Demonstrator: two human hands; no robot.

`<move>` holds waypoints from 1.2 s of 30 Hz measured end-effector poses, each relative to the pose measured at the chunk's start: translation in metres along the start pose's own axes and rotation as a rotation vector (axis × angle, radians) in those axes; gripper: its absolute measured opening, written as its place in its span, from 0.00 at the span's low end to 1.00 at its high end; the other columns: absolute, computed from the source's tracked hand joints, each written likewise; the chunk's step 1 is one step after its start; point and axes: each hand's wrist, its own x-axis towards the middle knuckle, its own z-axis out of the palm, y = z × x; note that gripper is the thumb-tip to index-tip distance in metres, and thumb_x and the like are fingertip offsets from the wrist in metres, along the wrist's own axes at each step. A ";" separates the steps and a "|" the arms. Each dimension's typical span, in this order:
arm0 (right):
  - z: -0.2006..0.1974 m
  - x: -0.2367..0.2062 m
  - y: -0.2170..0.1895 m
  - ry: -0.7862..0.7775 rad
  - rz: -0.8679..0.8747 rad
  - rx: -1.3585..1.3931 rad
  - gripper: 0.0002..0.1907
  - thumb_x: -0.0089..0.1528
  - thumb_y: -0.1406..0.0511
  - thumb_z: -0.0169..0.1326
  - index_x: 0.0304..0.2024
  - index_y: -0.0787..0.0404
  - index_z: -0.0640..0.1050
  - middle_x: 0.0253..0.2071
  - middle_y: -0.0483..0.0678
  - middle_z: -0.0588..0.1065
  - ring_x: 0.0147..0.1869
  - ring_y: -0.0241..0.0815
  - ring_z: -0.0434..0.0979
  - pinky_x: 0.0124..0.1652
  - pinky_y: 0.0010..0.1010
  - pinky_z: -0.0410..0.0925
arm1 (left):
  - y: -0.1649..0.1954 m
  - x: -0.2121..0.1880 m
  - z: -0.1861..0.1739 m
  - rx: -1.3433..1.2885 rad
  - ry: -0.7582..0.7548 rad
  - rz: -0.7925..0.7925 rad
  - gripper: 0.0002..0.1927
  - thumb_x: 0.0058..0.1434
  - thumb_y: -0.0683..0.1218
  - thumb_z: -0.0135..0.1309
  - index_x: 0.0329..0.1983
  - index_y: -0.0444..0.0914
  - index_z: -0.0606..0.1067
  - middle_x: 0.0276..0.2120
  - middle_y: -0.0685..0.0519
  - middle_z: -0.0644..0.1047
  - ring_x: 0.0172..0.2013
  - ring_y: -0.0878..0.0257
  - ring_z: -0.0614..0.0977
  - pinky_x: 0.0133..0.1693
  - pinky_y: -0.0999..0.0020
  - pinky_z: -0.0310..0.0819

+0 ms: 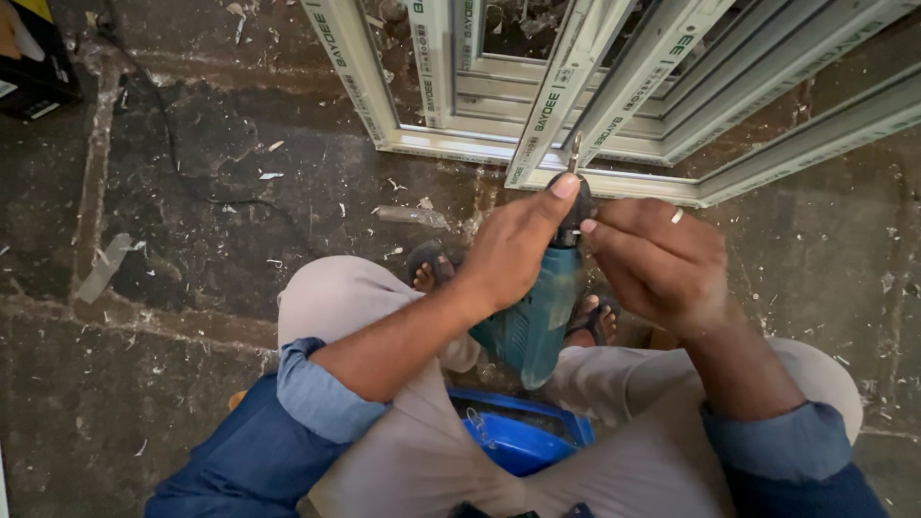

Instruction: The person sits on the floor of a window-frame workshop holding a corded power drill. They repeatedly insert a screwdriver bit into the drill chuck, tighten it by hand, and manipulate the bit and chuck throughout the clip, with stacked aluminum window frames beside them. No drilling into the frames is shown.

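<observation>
**Both hands closed around a teal drill's black chuck**

Both hands meet at the middle of the scene, above the person's knees. The left hand point(513, 254) wraps the upper body of the teal plastic power drill point(537, 321), its thumb laid along the drill's black chuck point(574, 206). The right hand point(657, 264), a silver ring point(676, 216) on one finger, comes in from the right with curled fingers, their tips pinching the same chuck. So the drill stands upright between the two hands, its body hanging down toward the lap and its short metal bit point(577, 152) pointing to the far side.

Just beyond the bit lie white plastic window-frame profiles point(537, 125), stacked and crossing on the dark concrete floor point(192, 288) strewn with white shavings. A blue plastic stool point(518, 441) shows between the thighs, near the viewer. Sandalled feet point(432, 269) rest under the hands.
</observation>
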 end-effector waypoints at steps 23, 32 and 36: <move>-0.004 0.006 -0.004 0.053 0.011 -0.023 0.10 0.60 0.78 0.63 0.41 0.64 0.80 0.40 0.50 0.77 0.42 0.45 0.80 0.40 0.34 0.73 | -0.004 0.004 0.002 0.010 0.021 0.049 0.37 0.71 0.69 0.32 0.43 0.33 0.77 0.31 0.44 0.77 0.34 0.51 0.77 0.43 0.59 0.71; -0.001 0.007 -0.004 0.034 0.019 -0.051 0.10 0.60 0.78 0.63 0.41 0.65 0.79 0.39 0.50 0.76 0.40 0.46 0.78 0.39 0.35 0.71 | 0.000 0.004 -0.001 0.016 0.004 -0.032 0.41 0.69 0.72 0.30 0.40 0.33 0.78 0.30 0.44 0.78 0.34 0.51 0.78 0.42 0.59 0.72; -0.003 0.008 -0.003 -0.024 0.056 -0.005 0.11 0.57 0.77 0.62 0.41 0.64 0.79 0.39 0.51 0.77 0.41 0.48 0.79 0.40 0.36 0.72 | -0.003 0.003 0.002 -0.073 0.040 -0.038 0.39 0.69 0.71 0.34 0.43 0.34 0.79 0.33 0.46 0.80 0.37 0.55 0.79 0.45 0.62 0.73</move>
